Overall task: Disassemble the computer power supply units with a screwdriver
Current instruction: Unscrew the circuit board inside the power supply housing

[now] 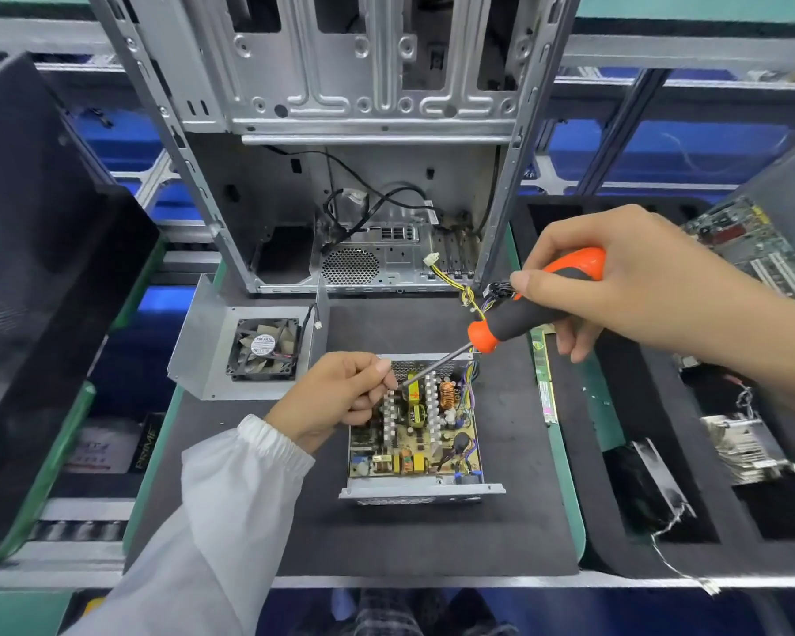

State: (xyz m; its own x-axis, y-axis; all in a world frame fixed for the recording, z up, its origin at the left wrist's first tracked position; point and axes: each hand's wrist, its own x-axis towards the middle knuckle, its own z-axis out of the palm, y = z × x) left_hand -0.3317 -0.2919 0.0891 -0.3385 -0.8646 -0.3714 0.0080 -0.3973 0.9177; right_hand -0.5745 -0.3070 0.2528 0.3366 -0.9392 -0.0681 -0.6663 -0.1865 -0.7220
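With the power supply unit (416,429) lying uncovered at lower centre, our right hand (625,286) gripped the screwdriver (519,314) while our left hand (340,397) pinched its tip, apparently plucking off a freed screw; next, probably the remaining board screws.

Right hand (634,286) grips screwdriver (519,314); left hand (340,397) pinches tip above power supply (418,433).

— What is the person wearing on the left arm?
— A white sleeve (212,511), loose and creased, gathered into an elastic cuff (276,445) at the wrist. The left hand (340,397) is bare.
— And the right side?
— The right hand (634,286) is bare too, and so is the forearm behind it; no sleeve shows there.
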